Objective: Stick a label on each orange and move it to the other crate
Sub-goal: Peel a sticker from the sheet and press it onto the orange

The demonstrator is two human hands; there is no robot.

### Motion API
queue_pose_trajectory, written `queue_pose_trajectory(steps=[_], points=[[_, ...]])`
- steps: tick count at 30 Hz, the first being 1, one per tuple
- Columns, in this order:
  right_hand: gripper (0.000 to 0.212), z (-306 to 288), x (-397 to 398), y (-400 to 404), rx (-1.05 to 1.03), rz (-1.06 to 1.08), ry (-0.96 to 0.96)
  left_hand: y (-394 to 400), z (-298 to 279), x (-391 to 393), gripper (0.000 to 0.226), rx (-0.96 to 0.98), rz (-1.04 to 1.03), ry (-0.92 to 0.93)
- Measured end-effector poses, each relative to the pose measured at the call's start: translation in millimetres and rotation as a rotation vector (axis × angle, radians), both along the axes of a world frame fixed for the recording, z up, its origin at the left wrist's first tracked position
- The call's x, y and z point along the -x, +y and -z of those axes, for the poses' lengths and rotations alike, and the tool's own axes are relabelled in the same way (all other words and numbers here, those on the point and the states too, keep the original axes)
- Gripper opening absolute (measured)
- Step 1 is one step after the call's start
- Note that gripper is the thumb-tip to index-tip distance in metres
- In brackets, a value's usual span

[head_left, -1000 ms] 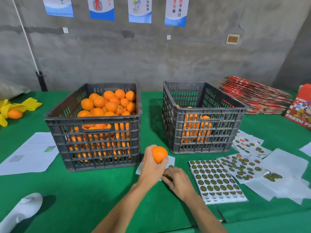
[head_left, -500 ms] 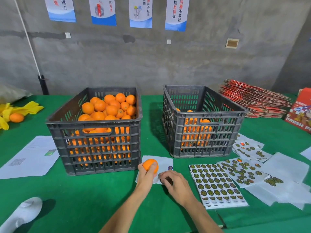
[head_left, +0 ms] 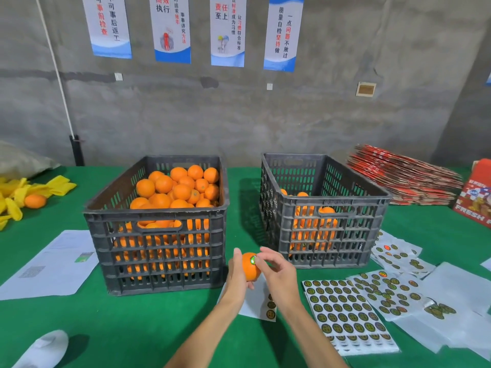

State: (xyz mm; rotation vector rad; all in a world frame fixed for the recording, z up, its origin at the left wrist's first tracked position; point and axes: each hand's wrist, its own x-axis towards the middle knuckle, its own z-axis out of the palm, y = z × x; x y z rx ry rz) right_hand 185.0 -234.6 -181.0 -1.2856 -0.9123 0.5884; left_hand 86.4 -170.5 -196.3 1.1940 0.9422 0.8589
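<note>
At the far left of the frame, a loose orange (head_left: 35, 201) is seen among yellow cloths (head_left: 16, 195), and printed paper sheets (head_left: 53, 264) are laid on the green table (head_left: 132, 328). Left of centre, a dark slotted crate (head_left: 156, 251) is heaped with oranges (head_left: 180, 189). At lower centre, one orange (head_left: 249, 266) is gripped by the left hand (head_left: 237, 277) in front of the gap between the crates. A round green label (head_left: 253, 260) is pressed onto its upper right side by a fingertip of the right hand (head_left: 279, 274), whose other fingers are loosely curled. A small backing sheet (head_left: 261, 304) lies beneath. Right of centre, a second crate (head_left: 326, 221) is partly filled with oranges (head_left: 313, 227). At lower right, label sheets (head_left: 345, 312) are spread out, and flattened red cartons (head_left: 403, 176) are stacked at the upper right.
</note>
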Motion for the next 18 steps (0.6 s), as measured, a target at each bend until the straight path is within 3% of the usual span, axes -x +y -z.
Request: queue_pose_trajectory(steps=[3, 5, 8, 14, 18], points=[[0.028, -18.8, -2.3, 4.4, -0.037, -0.014, 0.027, 7.3, -12.8, 4.3, 0.036, -0.130, 0.036, 0.033], [0.033, -33.7, -5.4, 7.6, -0.031, -0.040, 0.070, 12.6, -23.9, 5.0, 0.028, -0.176, 0.072, 0.007], [0.017, -53.8, -5.7, 14.0, -0.018, -0.093, 0.123, 19.1, -49.7, -0.7, 0.028, -0.283, 0.084, -0.017], [0.039, -97.6, -9.2, 30.9, -0.120, -0.155, 0.025, 42.8, -107.7, -10.8, 0.029, -0.495, 0.037, 0.003], [0.036, -133.8, -18.6, 42.3, -0.195, -0.146, -0.007, 62.7, -150.2, -14.2, 0.036, -0.529, 0.097, 0.078]])
